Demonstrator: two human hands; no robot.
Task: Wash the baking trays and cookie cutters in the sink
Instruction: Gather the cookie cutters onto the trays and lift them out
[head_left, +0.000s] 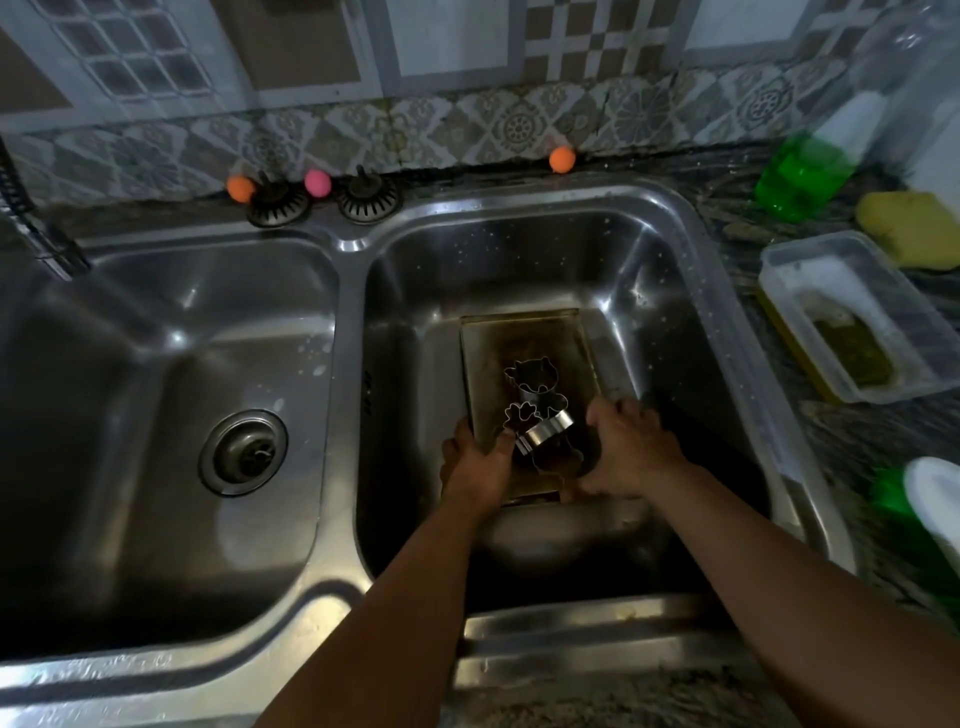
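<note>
A stained metal baking tray (524, 338) sits in the right basin of the steel double sink (691, 244). Several metal cookie cutters lie in it: an animal-shaped cutter (535, 376) in the middle and a shiny cutter (545, 428) nearer me. My left hand (475, 462) grips the tray's near left edge, thumb on the rim beside the shiny cutter. My right hand (626, 447) holds the tray's near right edge with curled fingers. The tray's near end is partly hidden by both hands.
The left basin (171, 374) has a drain strainer (244, 452). Two sink plugs (369, 200) and small coloured balls (562, 159) sit behind the sink. On the right counter are a green soap bottle (800, 176), a yellow sponge (909, 226) and a clear plastic container (857, 317).
</note>
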